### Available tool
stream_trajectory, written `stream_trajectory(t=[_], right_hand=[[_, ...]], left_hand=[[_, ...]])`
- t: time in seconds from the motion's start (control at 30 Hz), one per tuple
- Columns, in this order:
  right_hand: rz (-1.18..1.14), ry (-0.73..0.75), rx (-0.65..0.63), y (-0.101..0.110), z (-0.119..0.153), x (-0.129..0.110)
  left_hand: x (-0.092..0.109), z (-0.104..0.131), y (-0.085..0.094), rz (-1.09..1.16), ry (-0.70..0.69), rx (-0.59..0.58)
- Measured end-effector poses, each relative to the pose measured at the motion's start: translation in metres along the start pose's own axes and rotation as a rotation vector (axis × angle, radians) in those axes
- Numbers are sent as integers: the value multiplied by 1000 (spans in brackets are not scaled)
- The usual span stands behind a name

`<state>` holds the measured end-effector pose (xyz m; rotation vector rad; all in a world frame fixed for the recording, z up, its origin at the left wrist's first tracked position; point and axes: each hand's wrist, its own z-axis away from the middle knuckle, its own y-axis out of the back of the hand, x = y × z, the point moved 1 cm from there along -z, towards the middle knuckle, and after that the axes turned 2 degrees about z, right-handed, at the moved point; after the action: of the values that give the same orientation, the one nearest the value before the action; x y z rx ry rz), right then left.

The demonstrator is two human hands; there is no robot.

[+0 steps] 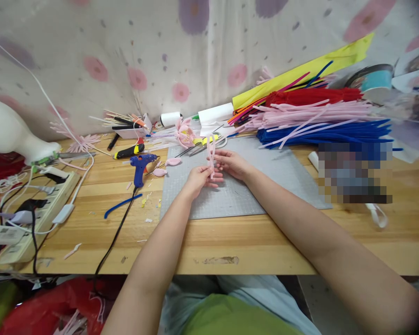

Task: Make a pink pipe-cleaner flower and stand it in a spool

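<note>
A pale pink pipe cleaner (pixel 211 148), bent into a narrow upright loop, stands between my hands above the grey cutting mat (pixel 244 200). My left hand (pixel 198 180) pinches it near its lower end. From the right, the fingertips of my right hand (pixel 232 164) close on its middle; part of the grip is hidden. Two pink petal shapes (pixel 173 162) lie at the mat's left edge. Behind my hands rests a pink pipe-cleaner flower (pixel 185 134) with a yellowish centre, close to some scissors (pixel 199 146).
A blue glue gun (pixel 141 168) sits left of the mat, its black cord running to the table's front edge. Pink pipe cleaners (pixel 310 114), blue ones (pixel 335 134) and red ones (pixel 310 96) are piled back right. A power strip (pixel 52 209) with tangled cables lies left.
</note>
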<state>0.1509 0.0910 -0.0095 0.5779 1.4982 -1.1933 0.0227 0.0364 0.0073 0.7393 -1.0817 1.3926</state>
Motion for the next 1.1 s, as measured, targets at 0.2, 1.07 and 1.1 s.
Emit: stream_trajectory(t=[0.2, 1.07, 1.1], right_hand=[[39, 20, 109, -1, -5, 2], [322, 121, -45, -6, -1, 1], [330, 122, -49, -6, -1, 1]], left_hand=[[-3, -4, 1, 7, -56, 17], [-2, -15, 16, -17, -138, -31], [-2, -15, 16, -21, -138, -28]])
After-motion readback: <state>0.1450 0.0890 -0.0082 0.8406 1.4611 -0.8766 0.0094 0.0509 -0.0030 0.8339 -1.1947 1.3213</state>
